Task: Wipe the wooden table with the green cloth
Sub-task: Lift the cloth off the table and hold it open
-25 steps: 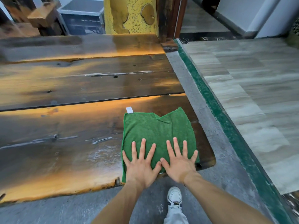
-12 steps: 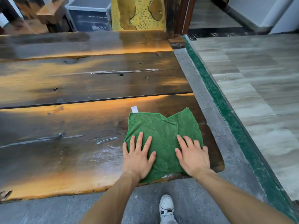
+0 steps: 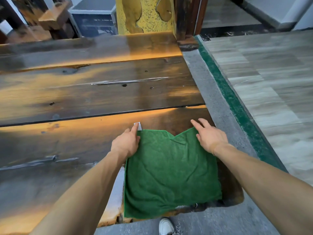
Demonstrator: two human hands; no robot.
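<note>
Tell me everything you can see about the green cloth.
The green cloth is a fuzzy, towel-like square lying flat on the near right corner of the wooden table, its near edge reaching the table's front edge. A small white tag sticks out at its far left corner, and the far edge dips in a notch. The left hand holds the far left corner; the right hand rests at the far right corner.

A furniture showroom or workshop, seemingly — slab-wood table [image 3: 101,92], stacked timber [image 3: 50,19], tiled floor [image 3: 271,73].
</note>
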